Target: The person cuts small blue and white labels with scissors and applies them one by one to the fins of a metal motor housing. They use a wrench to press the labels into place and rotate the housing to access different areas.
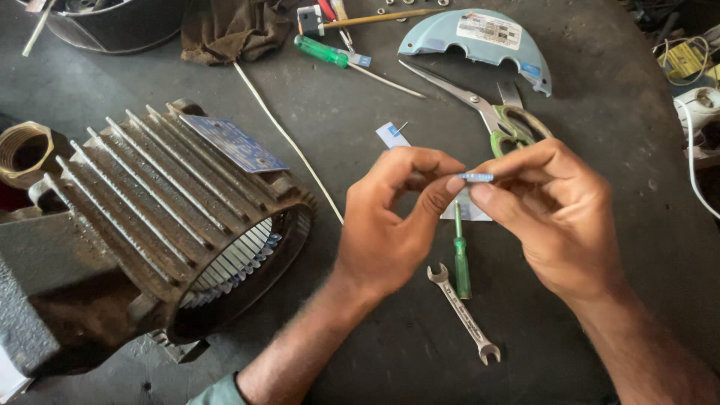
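Note:
My left hand [390, 217] and my right hand [555, 214] meet above the dark bench, both pinching a small rolled strip of pale blue-and-white paper [475, 177] between thumbs and forefingers. Beneath the hands lie a flat piece of the same white paper [471, 211], a thin green-handled screwdriver [462, 262] and a small open-ended spanner [463, 313]. To the left rests a finned, grimy electric motor housing [150, 225] with its open end facing me, showing the slotted stator inside.
Scissors with green handles [495, 112], a light blue curved cover [480, 37], a second green screwdriver [322, 51], a brown rag [232, 30], a white wire [285, 135], a paper scrap [391, 135] and a brass fitting [26, 150] lie about.

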